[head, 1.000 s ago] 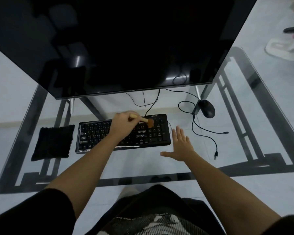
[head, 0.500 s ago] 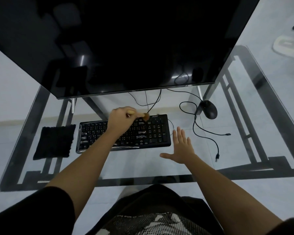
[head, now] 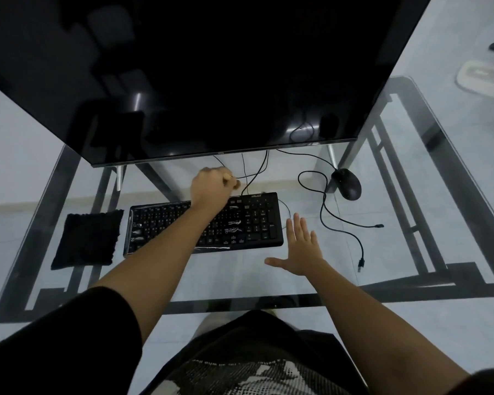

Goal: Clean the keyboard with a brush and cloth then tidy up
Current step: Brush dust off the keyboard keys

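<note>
Both hands are busy: the left hand (head: 210, 186), closed around the brush (head: 232, 180), has moved from the keys to beyond the far edge of the keyboard (head: 206, 222), so one sweep seems finished. The right hand (head: 301, 246) lies open, flat beside it; the cloth (head: 87, 239) waits untouched at the left.

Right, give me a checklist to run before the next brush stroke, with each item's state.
1. Brush gripped in left hand: ok.
2. Brush over the keys: not ok, it sits past the back edge of the keyboard.
3. Right hand clear of the keys: ok, open beside the keyboard's right end.
4. Cloth within reach: ok, lying left of the keyboard.
5. Cables clear of the keys: ok.
6. Keys free of dust: cannot tell.
</note>
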